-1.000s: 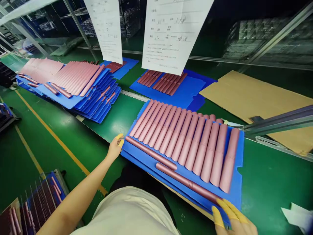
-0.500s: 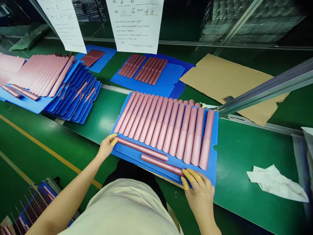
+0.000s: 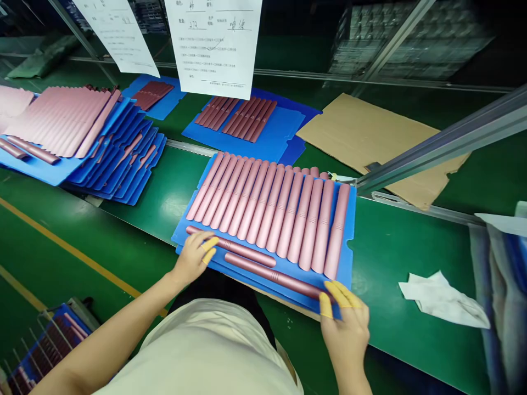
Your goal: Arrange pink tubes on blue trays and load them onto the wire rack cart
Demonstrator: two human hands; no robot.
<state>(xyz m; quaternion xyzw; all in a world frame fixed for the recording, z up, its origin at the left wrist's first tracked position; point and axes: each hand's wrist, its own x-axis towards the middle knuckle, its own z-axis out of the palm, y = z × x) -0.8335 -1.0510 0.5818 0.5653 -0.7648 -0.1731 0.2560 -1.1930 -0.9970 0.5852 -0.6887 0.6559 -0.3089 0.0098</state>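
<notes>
Yellow finger cots (image 3: 209, 244) cap the fingertips of both hands. The left grip (image 3: 191, 258) lies curled over the left end of a loose pink tube (image 3: 242, 249), fingers pressed together on it; whether they clamp it, I cannot tell. The right grip (image 3: 343, 329) pinches the near edge of a blue tray (image 3: 263, 286), thumb below and fingers on top, just touching the end of a second loose tube (image 3: 274, 277). Both loose tubes lie along the front of the tray, close beside each other. Behind them, a tight row of pink tubes (image 3: 267, 208) lies side by side, filling the rest of the tray.

The tray sits on the green counter (image 3: 395, 247), with a crumpled white cloth (image 3: 442, 302) to its right. At lower left, a rack (image 3: 53, 351) holds more tubes. At upper left, stacked blue trays (image 3: 119, 159) carry further rows of tubes. At upper centre, another blue tray (image 3: 284, 137) holds darker tubes beneath hanging papers (image 3: 214, 44), with cardboard (image 3: 370, 148) to its right.
</notes>
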